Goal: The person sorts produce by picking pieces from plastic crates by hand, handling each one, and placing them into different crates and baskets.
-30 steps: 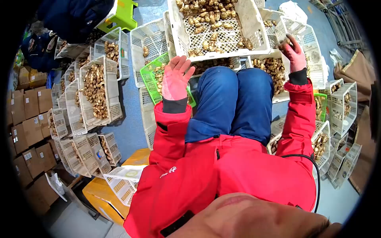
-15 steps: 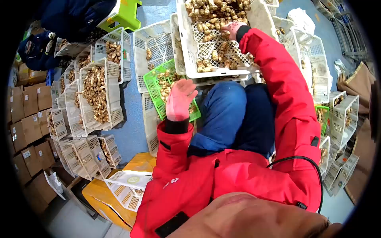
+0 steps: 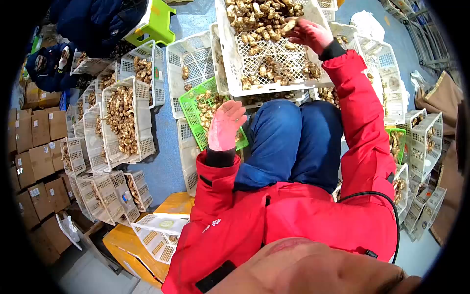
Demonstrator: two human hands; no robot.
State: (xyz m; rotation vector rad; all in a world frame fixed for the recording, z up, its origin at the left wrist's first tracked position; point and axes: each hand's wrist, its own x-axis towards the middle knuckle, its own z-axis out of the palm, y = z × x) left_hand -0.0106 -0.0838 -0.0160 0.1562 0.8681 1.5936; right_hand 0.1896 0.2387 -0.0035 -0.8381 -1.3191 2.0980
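Observation:
My right hand (image 3: 313, 35) is over the big white crate (image 3: 234, 87) in front of my knees. Between its thumb and fingers is a pale, thick-stemmed mushroom (image 3: 288, 26). More brown-and-white mushrooms (image 3: 262, 13) are heaped at the crate's far end, and small groups lie near its close side. My left hand (image 3: 226, 125) is held palm up with its fingers spread and nothing in it. Beneath it, partly hidden by the hand, a green basket (image 3: 188, 104) contains smaller mushrooms.
Stacked white crates (image 3: 142, 117) of mushrooms stand to the left, and more crates (image 3: 391, 78) to the right. Cardboard boxes (image 3: 41, 161) line the left side. A green stool (image 3: 159, 24) and people in dark clothing are at upper left. A yellow table (image 3: 122, 243) is at lower left.
My right hand has lifted and moved right and away from me, and a mushroom now shows in its fingers. Some mushrooms in the crate lie differently. My left hand has barely shifted.

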